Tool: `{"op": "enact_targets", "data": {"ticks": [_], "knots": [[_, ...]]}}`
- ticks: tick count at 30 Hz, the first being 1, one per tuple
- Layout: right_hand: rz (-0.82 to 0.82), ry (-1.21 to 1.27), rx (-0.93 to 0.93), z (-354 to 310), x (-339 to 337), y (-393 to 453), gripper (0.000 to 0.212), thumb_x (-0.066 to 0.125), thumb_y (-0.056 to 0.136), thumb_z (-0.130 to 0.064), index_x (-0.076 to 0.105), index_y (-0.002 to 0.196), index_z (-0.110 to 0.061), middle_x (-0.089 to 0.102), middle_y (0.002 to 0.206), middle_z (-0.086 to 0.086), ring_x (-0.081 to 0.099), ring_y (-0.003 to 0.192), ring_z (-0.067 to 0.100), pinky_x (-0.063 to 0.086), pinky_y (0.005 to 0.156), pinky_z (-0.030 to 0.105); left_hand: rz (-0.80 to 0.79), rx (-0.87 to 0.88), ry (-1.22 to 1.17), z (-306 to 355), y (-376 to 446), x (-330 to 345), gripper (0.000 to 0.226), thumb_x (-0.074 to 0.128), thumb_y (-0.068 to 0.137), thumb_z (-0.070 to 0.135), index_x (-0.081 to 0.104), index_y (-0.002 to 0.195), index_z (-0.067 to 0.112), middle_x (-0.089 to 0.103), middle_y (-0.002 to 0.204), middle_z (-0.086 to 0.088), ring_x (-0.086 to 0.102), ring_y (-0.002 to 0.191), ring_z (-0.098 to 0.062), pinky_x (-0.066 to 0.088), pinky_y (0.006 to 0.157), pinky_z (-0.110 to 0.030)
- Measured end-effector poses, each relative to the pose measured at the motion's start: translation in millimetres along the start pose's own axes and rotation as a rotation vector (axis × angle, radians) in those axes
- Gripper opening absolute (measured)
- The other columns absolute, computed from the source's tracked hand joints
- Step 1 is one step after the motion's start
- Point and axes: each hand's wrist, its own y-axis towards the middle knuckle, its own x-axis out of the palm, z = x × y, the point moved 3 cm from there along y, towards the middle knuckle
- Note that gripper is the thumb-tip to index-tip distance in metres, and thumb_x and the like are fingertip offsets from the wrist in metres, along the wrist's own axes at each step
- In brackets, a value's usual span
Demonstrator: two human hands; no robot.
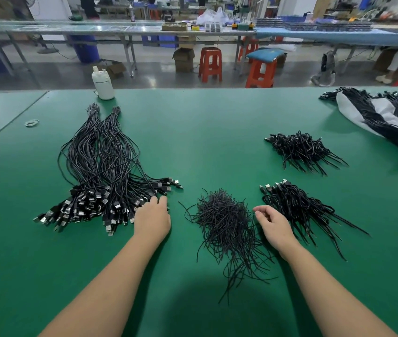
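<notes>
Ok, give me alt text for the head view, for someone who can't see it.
A person's left hand touches the plug ends of long bundled USB cables on a green table, while the right hand hangs loosely curled beside a pile of black ties. A heap of coiled cables lies to its right, a second heap behind it.

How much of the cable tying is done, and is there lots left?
The near coiled-cable pile and the far coiled-cable pile on the right look finished. The left hand touches the plugs of the long USB cables; the right hand hovers empty by the twist ties. Lots remains: both long bundles, plus more in the white bag.
</notes>
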Motion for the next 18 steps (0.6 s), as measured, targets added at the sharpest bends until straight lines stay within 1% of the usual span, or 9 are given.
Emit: {"op": "enact_targets", "data": {"ticks": [2, 4, 7, 10, 12, 15, 16, 17, 18], "knots": [[-0.002, -0.008, -0.004, -0.3, 0.8, -0.1, 0.015, 0.052, 0.103, -0.024, 0.065, 0.111, -0.025, 0.065, 0.101, -0.005, 0.06, 0.094, 0.009, 0.043, 0.073, 0.019, -0.007, 0.0, -0.026, -1.3, -0.4, -2.5, 0.022, 0.053, 0.095, 0.023, 0.048, 0.115, 0.017, 0.055, 0.107, -0.001, 0.063, 0.087, -0.023, 0.039, 0.065, -0.031], [-0.005, -0.013, -0.006, -0.7, 1.5, -0.5, 0.015, 0.052, 0.102, -0.024, 0.065, 0.111, -0.025, 0.065, 0.101, -0.005, 0.059, 0.094, 0.009, 0.043, 0.074, 0.02, -0.024, -0.012, -0.08, -0.6, -0.3, -5.2, 0.019, 0.053, 0.092, 0.013, 0.047, 0.11, 0.015, 0.054, 0.106, -0.003, 0.059, 0.081, -0.023, 0.038, 0.063, -0.03], [-0.004, -0.016, -0.015, -1.1, 1.4, -0.7, 0.014, 0.052, 0.102, -0.024, 0.064, 0.109, -0.025, 0.065, 0.1, -0.004, 0.059, 0.093, 0.01, 0.044, 0.075, 0.02, -0.069, -0.025, -0.131, 1.8, -3.3, -10.0, 0.023, 0.052, 0.088, 0.003, 0.043, 0.106, 0.013, 0.05, 0.107, -0.004, 0.049, 0.074, -0.023, 0.036, 0.06, -0.033], [-0.005, -0.021, -0.028, -2.1, 1.4, -1.1, 0.013, 0.053, 0.102, -0.023, 0.064, 0.108, -0.024, 0.065, 0.098, -0.001, 0.06, 0.091, 0.013, 0.045, 0.075, 0.021, -0.102, 0.014, -0.033, 7.5, -9.3, -17.5, 0.016, 0.053, 0.09, 0.01, 0.045, 0.103, 0.012, 0.049, 0.109, -0.006, 0.047, 0.075, -0.023, 0.037, 0.061, -0.033], [-0.007, -0.021, -0.03, -2.5, 1.7, -1.6, 0.013, 0.053, 0.102, -0.023, 0.064, 0.109, -0.024, 0.065, 0.098, -0.002, 0.06, 0.092, 0.013, 0.045, 0.074, 0.02, -0.143, 0.065, 0.088, 12.5, -13.0, -24.3, 0.013, 0.052, 0.09, 0.009, 0.052, 0.103, 0.011, 0.047, 0.11, -0.008, 0.047, 0.08, -0.023, 0.039, 0.065, -0.033], [-0.008, -0.033, -0.037, -2.7, 2.1, -2.1, 0.013, 0.053, 0.102, -0.023, 0.064, 0.109, -0.025, 0.064, 0.098, -0.002, 0.06, 0.091, 0.012, 0.044, 0.073, 0.019, -0.267, 0.195, 0.275, 21.6, -22.0, -33.1, 0.021, 0.049, 0.088, 0.003, 0.059, 0.105, 0.006, 0.046, 0.11, -0.011, 0.049, 0.097, -0.027, 0.043, 0.08, -0.036], [-0.007, -0.037, -0.039, -2.8, 2.2, -2.1, 0.013, 0.053, 0.101, -0.023, 0.064, 0.109, -0.025, 0.064, 0.098, -0.002, 0.06, 0.091, 0.012, 0.044, 0.073, 0.019, -0.329, 0.243, 0.295, 25.5, -27.0, -36.2, 0.02, 0.047, 0.087, 0.002, 0.059, 0.103, 0.006, 0.046, 0.107, -0.011, 0.049, 0.098, -0.028, 0.045, 0.084, -0.037], [-0.008, -0.039, -0.039, -3.1, 2.4, -2.5, 0.013, 0.053, 0.101, -0.023, 0.064, 0.109, -0.025, 0.064, 0.098, -0.002, 0.059, 0.091, 0.012, 0.044, 0.074, 0.02, -0.398, 0.284, 0.287, 29.5, -32.6, -39.5, 0.018, 0.045, 0.087, 0.0, 0.057, 0.098, 0.006, 0.045, 0.103, -0.01, 0.05, 0.094, -0.028, 0.047, 0.084, -0.038], [-0.009, -0.039, -0.038, -3.3, 2.4, -2.7, 0.012, 0.054, 0.101, -0.023, 0.063, 0.109, -0.026, 0.064, 0.098, -0.002, 0.059, 0.091, 0.011, 0.044, 0.074, 0.02, -0.469, 0.319, 0.253, 33.5, -38.3, -43.0, 0.014, 0.043, 0.087, 0.0, 0.054, 0.091, 0.006, 0.045, 0.099, -0.009, 0.05, 0.088, -0.027, 0.049, 0.081, -0.038]]}}
